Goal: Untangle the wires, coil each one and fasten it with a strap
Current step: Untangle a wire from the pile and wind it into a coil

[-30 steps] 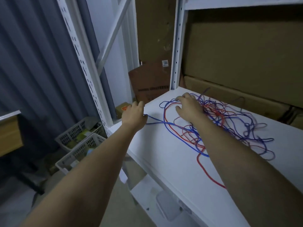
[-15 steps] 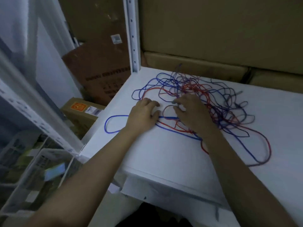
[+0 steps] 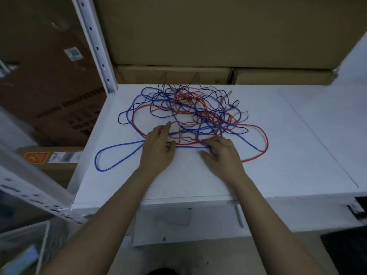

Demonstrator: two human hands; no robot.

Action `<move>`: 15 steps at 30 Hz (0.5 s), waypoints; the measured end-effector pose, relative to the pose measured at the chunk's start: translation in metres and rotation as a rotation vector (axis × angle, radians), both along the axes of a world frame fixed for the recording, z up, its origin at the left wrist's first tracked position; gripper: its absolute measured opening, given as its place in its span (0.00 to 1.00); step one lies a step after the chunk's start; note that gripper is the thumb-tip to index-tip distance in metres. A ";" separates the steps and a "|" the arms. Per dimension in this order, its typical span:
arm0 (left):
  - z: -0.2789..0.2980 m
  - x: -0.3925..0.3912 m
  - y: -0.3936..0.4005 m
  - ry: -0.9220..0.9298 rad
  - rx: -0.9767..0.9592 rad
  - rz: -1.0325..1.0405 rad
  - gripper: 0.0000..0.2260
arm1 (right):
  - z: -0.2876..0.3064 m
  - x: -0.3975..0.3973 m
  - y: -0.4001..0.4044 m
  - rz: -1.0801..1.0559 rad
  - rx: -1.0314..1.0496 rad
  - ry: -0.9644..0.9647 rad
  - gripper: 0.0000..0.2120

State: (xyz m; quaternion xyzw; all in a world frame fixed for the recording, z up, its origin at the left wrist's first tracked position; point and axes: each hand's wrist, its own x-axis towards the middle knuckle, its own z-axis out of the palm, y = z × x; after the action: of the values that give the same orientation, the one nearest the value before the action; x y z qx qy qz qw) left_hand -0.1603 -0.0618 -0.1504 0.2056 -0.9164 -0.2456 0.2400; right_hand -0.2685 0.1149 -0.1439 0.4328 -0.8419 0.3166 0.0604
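Tangled blue and red thin wires [image 3: 190, 114] sprawl on the white shelf [image 3: 297, 147]. Left hand [image 3: 158, 149] rests flat-fingered on them; right hand [image 3: 222, 153] curls fingertips round strands, grip unclear.

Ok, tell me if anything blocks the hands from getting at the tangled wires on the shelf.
Nothing visible does. The left hand and right hand already rest on the near edge of the wire tangle on the white shelf. The cardboard boxes sit behind the tangle, out of the way.
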 end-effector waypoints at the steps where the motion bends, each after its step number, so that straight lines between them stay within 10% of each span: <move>1: 0.001 0.000 0.000 0.000 -0.004 0.005 0.25 | 0.001 -0.001 -0.005 0.002 0.002 0.004 0.13; 15: 0.019 -0.023 0.026 -0.112 -0.240 0.082 0.13 | 0.010 -0.025 -0.047 0.036 -0.143 -0.348 0.07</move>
State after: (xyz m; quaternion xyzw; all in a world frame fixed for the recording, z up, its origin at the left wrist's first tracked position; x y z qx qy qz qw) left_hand -0.1834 -0.0357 -0.1310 0.2259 -0.9420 -0.1124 0.2211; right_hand -0.2938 0.0677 -0.1342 0.3811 -0.8071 0.4468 -0.0609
